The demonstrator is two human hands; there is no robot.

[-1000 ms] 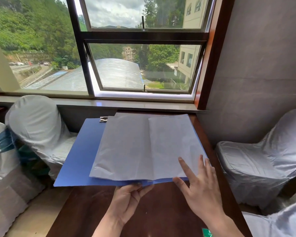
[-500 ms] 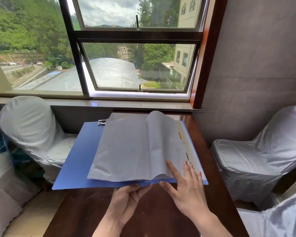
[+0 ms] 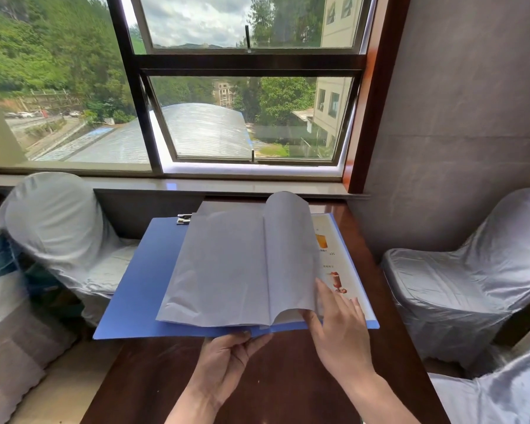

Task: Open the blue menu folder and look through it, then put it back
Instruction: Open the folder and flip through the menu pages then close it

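Note:
The blue menu folder (image 3: 141, 280) lies open over the brown table (image 3: 282, 377), its left cover jutting past the table's left edge. White pages lie spread inside it. My left hand (image 3: 230, 359) grips the folder's front edge near the spine. My right hand (image 3: 338, 328) has its fingers under a white page (image 3: 288, 255) and holds it lifted, curling to the left. Beneath it shows a printed menu page (image 3: 334, 270) with drink pictures. A metal clip (image 3: 184, 219) sits at the folder's far edge.
Cloth-covered chairs stand on the left (image 3: 58, 234) and on the right (image 3: 471, 286). A windowsill (image 3: 227, 186) and a window run behind the table. A grey wall (image 3: 456, 117) rises at the right.
My right hand slid onto the right-hand page, got under it and raised it toward the left, baring the printed menu page. My left hand kept its grip on the folder's front edge.

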